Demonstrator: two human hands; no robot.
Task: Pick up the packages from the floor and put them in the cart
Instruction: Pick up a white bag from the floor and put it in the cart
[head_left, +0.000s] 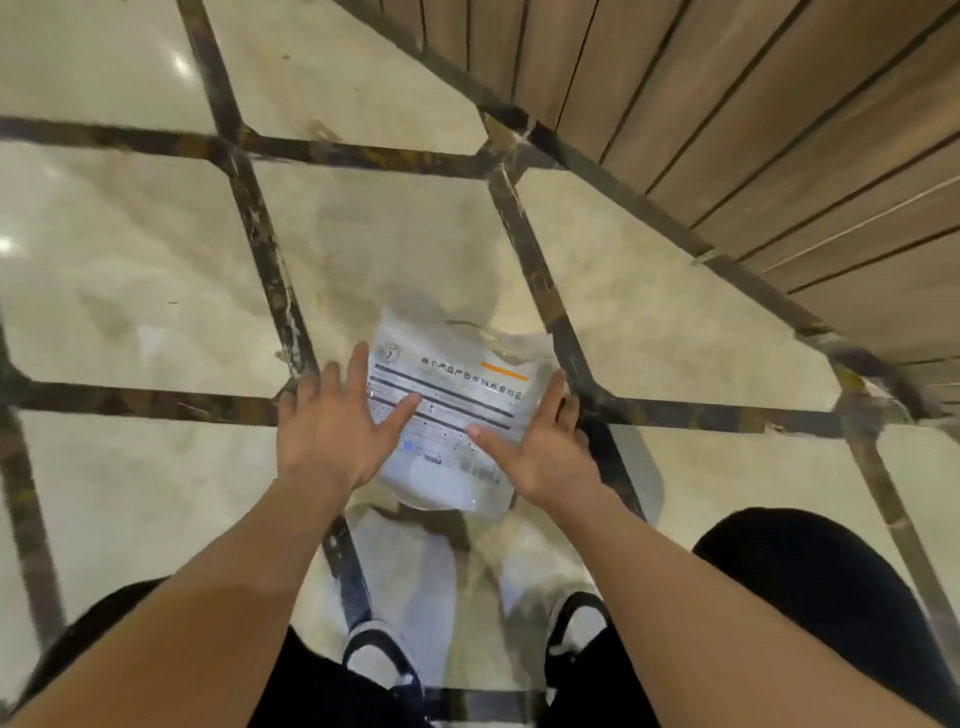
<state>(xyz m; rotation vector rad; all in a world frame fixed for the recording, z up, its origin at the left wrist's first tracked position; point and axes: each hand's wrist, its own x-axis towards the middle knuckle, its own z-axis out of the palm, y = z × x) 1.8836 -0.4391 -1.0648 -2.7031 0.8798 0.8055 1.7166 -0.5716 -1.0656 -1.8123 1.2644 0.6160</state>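
While package (451, 410) lies flat on floor (130, 249) just beyond your feet, long axis near-to-far, your 2 hands flank it: left hand (332, 431) and right hand (540, 447) both spread, gripping nothing, equally near.

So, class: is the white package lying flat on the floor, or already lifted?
Cannot tell for certain. The package faces printed side up above the floor tiles, with the left hand and right hand flanking it, fingers straight.

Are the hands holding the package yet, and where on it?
Not gripped yet: the left hand and right hand flank the package at its near side edges, fingers straight.
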